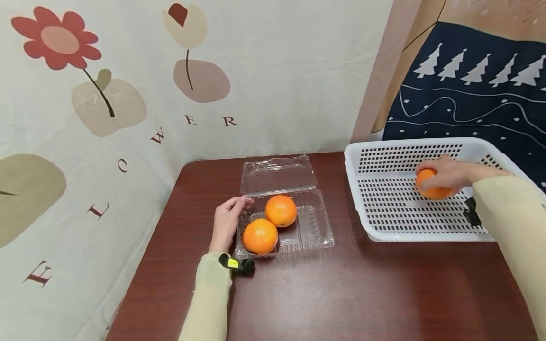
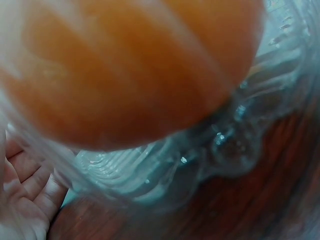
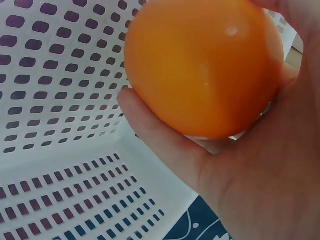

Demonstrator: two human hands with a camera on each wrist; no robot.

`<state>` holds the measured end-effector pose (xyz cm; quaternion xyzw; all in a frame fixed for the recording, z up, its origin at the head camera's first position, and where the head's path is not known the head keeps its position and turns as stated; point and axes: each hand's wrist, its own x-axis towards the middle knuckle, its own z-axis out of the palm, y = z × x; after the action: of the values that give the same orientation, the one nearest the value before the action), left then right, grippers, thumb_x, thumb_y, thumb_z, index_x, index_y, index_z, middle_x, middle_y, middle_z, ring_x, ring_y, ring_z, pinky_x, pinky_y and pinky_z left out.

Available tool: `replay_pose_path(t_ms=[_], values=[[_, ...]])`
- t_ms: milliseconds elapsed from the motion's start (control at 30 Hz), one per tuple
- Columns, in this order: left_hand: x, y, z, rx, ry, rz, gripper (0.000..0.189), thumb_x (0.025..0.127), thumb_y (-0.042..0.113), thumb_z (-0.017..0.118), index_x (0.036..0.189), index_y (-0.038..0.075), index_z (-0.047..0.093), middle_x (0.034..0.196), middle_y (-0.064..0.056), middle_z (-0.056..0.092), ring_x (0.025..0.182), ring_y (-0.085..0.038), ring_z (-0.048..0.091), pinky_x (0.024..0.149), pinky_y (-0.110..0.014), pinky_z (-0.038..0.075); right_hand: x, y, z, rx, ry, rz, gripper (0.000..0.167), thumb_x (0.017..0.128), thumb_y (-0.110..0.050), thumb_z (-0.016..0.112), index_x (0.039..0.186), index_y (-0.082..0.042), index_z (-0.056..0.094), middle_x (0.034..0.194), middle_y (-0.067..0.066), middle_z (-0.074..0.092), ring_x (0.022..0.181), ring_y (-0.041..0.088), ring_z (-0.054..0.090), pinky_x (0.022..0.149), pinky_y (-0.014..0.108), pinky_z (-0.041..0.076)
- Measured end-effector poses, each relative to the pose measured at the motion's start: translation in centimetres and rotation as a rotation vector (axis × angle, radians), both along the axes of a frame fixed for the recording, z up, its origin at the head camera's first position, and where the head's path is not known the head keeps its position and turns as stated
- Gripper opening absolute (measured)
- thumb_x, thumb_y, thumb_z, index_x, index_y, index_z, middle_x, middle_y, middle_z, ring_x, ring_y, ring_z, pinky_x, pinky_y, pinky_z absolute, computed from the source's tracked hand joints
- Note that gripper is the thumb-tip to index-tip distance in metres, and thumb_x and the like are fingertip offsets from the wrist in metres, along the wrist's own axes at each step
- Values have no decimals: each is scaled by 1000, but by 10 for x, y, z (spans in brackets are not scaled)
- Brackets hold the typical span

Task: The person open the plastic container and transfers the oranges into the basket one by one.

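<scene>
My right hand (image 1: 450, 173) grips an orange (image 3: 200, 65), fingers and thumb wrapped round its sides, within the white plastic basket (image 1: 362, 208). On the left, a clear plastic clamshell box (image 1: 313, 213) lies unfolded on the table, its lid (image 1: 277, 175) laid back away from me. Two oranges sit in its left half, one at the front left corner (image 1: 260, 236) and one behind it (image 1: 280, 211). My left hand (image 1: 226, 220) holds the box's left rim near the hinge. The left wrist view has its fingers (image 2: 35, 175) beside the clear wall, partly cut off by the frame.
The dark reddish-brown table (image 1: 324, 293) runs up to a wall cloth (image 1: 281, 85) with flowers and letters. A navy cloth with white trees (image 1: 469, 94) hangs behind the basket. The basket's raised perforated walls surround the right hand. Black straps (image 1: 471, 211) circle both wrists.
</scene>
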<state>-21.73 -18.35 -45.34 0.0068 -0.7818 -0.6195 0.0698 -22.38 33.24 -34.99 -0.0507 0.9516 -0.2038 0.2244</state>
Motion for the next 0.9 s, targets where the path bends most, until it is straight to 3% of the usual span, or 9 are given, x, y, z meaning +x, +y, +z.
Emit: replay_pose_path(t_ms=[167,333,500,633,733,900], values=[[1,0,0,1,-5,-5,37,85,42,56,92,9,69,89,-5,67,81,-19,61,72,-31,49,-3,3,-5,15,40,-14,52,72,-28,66,113,-5,44,101,25,35,84,36,41,58,36,45],[1,1,0,-13,-13,-9,35,86,42,55,92,10,69,89,-5,67,81,-18,61,72,-30,49,-3,5,-8,-39,-9,-32,56,77,-36,63,119,-4,43,106,22,44,83,30,47,57,36,48],[4,3,6,10,-31,-19,31,87,34,55,93,7,69,92,-10,67,83,-21,61,75,-33,49,-1,3,-9,-30,-25,-35,65,78,-46,62,123,-5,41,111,23,41,85,31,47,54,35,49],[4,3,6,9,-38,-18,33,87,36,55,94,7,69,93,-10,67,83,-22,61,76,-33,48,-2,1,-11,-39,11,-22,61,77,-42,64,120,-5,43,109,23,40,84,31,46,54,35,49],[1,1,0,2,-24,-11,36,85,43,56,92,10,69,90,-6,67,82,-19,61,74,-31,49,-5,0,-12,-43,35,-13,59,75,-39,66,117,-4,44,106,23,42,83,31,46,55,34,48],[1,-1,0,-7,-12,-4,38,84,45,56,92,10,69,90,-5,67,82,-18,61,74,-30,48,-8,-2,-12,-27,15,-17,65,72,-38,69,117,-1,40,104,22,45,83,31,46,57,35,46]])
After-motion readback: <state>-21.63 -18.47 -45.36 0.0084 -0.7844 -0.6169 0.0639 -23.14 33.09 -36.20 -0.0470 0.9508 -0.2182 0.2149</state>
